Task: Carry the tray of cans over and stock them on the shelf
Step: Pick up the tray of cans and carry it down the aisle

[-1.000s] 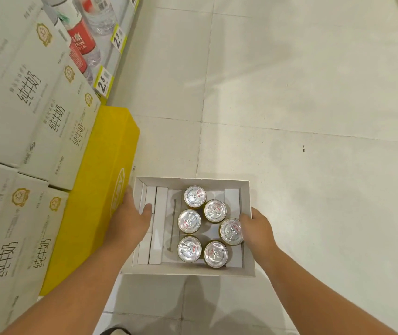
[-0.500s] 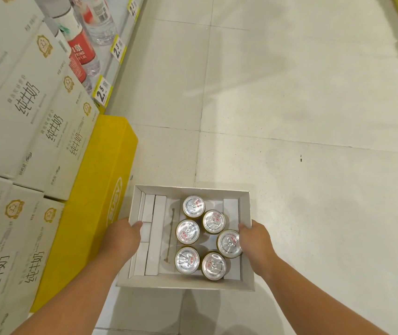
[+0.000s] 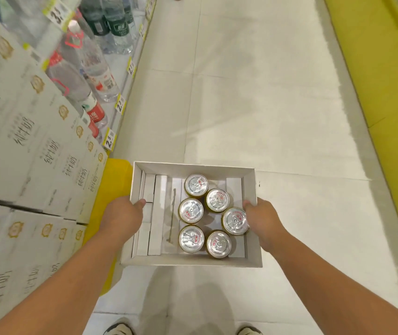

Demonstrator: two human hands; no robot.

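A white cardboard tray (image 3: 193,166) is held level above the floor in front of me. Several upright cans (image 3: 191,211) with silver tops and gold sides stand in its right half. White folded card inserts line its left half. My left hand (image 3: 123,217) grips the tray's left wall, thumb inside. My right hand (image 3: 263,220) grips the right wall, thumb inside next to a can. On the left runs a shelf (image 3: 120,105) of water bottles with yellow price tags.
White milk cartons (image 3: 48,151) are stacked at the left, close to my left arm. A yellow box (image 3: 110,182) sits on the floor beside the tray's left side. A yellow fixture (image 3: 386,93) lines the aisle's right edge. Pale tiled floor stretches ahead. My shoes show at the bottom.
The tray has risen off the floor with both hands on its side walls. The view has tilted up along the aisle, showing more of the bottle shelf and the yellow fixture.
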